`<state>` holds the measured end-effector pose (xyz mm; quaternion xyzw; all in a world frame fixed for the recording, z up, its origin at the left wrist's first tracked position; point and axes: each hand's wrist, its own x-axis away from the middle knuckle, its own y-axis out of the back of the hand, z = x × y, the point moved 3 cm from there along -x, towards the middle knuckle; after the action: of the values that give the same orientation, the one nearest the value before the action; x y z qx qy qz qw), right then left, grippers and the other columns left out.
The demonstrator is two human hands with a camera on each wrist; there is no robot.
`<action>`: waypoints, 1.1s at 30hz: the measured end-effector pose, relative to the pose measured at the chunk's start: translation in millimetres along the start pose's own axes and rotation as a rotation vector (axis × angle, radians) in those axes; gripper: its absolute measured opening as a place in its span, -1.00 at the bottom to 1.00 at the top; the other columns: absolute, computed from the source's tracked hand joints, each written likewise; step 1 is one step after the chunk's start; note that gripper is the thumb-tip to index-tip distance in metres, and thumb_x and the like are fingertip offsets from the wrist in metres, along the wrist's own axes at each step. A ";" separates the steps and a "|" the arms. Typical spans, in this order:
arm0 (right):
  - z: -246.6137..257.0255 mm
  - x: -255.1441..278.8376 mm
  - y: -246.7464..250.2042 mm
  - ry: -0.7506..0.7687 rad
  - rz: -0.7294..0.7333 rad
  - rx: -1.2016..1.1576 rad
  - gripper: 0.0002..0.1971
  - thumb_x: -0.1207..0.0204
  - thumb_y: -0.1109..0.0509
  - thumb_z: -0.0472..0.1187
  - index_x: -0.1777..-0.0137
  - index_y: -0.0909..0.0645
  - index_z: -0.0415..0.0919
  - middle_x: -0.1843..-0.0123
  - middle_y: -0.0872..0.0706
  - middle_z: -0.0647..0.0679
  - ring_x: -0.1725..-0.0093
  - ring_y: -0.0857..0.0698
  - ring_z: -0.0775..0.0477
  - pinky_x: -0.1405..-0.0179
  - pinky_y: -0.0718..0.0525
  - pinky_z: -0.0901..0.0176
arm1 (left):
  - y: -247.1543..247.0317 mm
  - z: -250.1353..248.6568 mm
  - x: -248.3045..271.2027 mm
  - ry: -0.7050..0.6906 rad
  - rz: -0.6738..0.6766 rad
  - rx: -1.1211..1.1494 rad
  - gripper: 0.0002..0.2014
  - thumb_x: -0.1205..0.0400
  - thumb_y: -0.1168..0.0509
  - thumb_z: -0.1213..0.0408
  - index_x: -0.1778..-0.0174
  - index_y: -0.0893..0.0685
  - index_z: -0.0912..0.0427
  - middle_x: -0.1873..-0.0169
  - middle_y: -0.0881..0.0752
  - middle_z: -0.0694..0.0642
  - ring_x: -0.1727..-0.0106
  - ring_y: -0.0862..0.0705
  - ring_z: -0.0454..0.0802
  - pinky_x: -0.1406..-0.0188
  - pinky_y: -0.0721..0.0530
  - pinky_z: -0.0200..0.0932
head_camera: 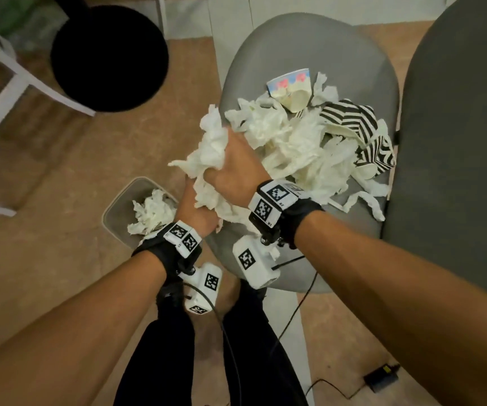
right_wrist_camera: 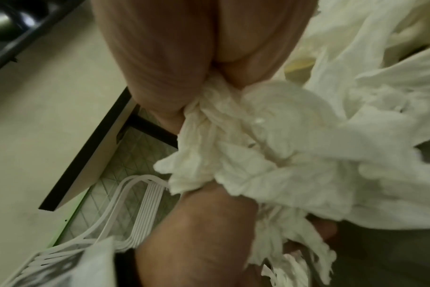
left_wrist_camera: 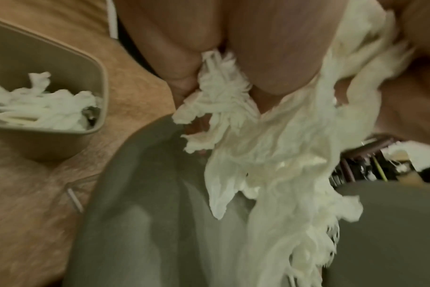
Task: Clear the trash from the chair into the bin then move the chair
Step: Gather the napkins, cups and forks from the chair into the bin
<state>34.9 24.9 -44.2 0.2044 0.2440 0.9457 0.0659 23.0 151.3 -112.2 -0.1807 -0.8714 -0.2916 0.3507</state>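
Observation:
A grey chair seat (head_camera: pixel 309 42) carries a heap of crumpled white tissue (head_camera: pixel 303 142), a printed paper cup (head_camera: pixel 292 86) and striped black-and-white paper (head_camera: pixel 353 121). Both hands hold one wad of tissue (head_camera: pixel 211 148) at the seat's left edge. My right hand (head_camera: pixel 230 168) grips it from above, and my left hand (head_camera: pixel 192 206) grips it from below. In the left wrist view the tissue (left_wrist_camera: pixel 265 155) hangs from curled fingers (left_wrist_camera: pixel 277 64) over the chair edge (left_wrist_camera: pixel 145 213). The right wrist view shows tissue (right_wrist_camera: pixel 270 136) squeezed in the fist. A beige bin (head_camera: pixel 119 206) on the floor holds tissue.
A black round stool (head_camera: pixel 109 57) and a white frame (head_camera: pixel 11 83) stand at the left on the brown carpet. A second grey chair back (head_camera: pixel 458 142) rises at the right. Cables and a black adapter (head_camera: pixel 381 378) lie on the floor by my legs.

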 end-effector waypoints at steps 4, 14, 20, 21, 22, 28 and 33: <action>-5.6 -1.6 -34.8 0.003 0.031 -0.020 -0.55 -0.60 -0.36 -0.17 -0.44 -0.40 -0.27 -0.19 -0.69 -0.16 -0.16 -0.67 -0.18 -0.14 -0.59 0.06 | 27.5 17.1 -14.1 -0.023 0.003 0.162 -0.73 -0.73 -0.16 0.44 -0.34 -0.59 0.31 -0.28 -0.67 0.36 -0.29 -0.65 0.21 -0.20 -0.53 -0.18; -35.0 -5.0 -92.0 -0.072 0.320 0.485 -0.43 -0.59 0.05 0.35 0.12 -0.61 -0.06 0.10 -0.69 -0.07 -0.02 -0.64 -0.20 -0.34 -0.49 -0.21 | 74.8 39.2 -16.6 0.203 0.234 0.714 -0.45 -0.51 -0.33 -0.16 -0.27 -0.78 0.15 -0.24 -0.74 0.35 -0.22 -0.74 0.30 -0.36 -0.59 0.36; -39.7 -10.1 -117.0 0.234 0.510 0.901 -0.07 -0.30 -0.26 0.51 -0.56 -0.33 -0.07 -0.43 -0.62 -0.13 -0.43 -0.55 -0.24 -0.54 -0.29 -0.21 | 112.1 52.3 -45.0 0.171 -0.141 0.414 -0.78 -0.45 -0.35 0.12 0.04 -0.78 0.06 0.25 -0.85 0.02 0.17 -0.85 0.08 0.26 -0.82 -0.08; -39.2 -11.7 -116.1 0.266 0.495 0.961 -0.12 -0.35 -0.37 0.36 -0.60 -0.25 -0.05 -0.42 -0.63 -0.15 -0.44 -0.54 -0.28 -0.54 -0.30 -0.20 | 121.2 54.3 -49.8 0.172 -0.183 0.415 -0.75 -0.44 -0.34 0.11 0.02 -0.77 0.04 0.24 -0.85 -0.01 0.17 -0.84 0.06 0.25 -0.82 -0.08; -39.2 -14.8 -115.2 0.279 0.484 1.004 -0.17 -0.41 -0.42 0.19 -0.64 -0.20 -0.02 -0.39 -0.64 -0.18 -0.47 -0.52 -0.30 -0.51 -0.33 -0.20 | 131.8 57.1 -54.9 0.170 -0.224 0.415 -0.71 -0.40 -0.33 0.09 -0.01 -0.77 0.01 0.21 -0.85 -0.03 0.17 -0.84 0.06 0.19 -0.83 -0.02; -27.7 -33.7 -136.9 0.071 0.433 0.819 -0.63 -0.60 -0.31 -0.16 -0.38 -0.53 -0.22 -0.19 -0.70 -0.24 -0.18 -0.71 -0.33 -0.09 -0.66 -0.06 | 172.2 73.4 -74.1 0.061 -0.343 0.270 -0.81 -0.54 -0.26 0.29 0.01 -0.74 0.13 0.16 -0.81 -0.01 0.18 -0.76 -0.04 0.16 -0.68 -0.16; -21.3 -57.6 -201.1 -0.131 0.388 0.511 -0.60 -0.66 -0.17 -0.27 -0.48 -0.46 -0.27 -0.20 -0.73 -0.32 -0.19 -0.72 -0.36 -0.13 -0.68 -0.04 | 170.7 108.1 -94.7 -0.046 -0.375 -0.027 -0.73 -0.59 -0.27 0.33 -0.18 -0.70 0.22 -0.05 -0.79 0.13 -0.05 -0.72 0.11 0.09 -0.48 -0.27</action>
<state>83.3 178.1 -179.8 0.3173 0.4252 0.8336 -0.1536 122.2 340.0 -178.1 -0.0265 -0.8937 -0.3592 0.2675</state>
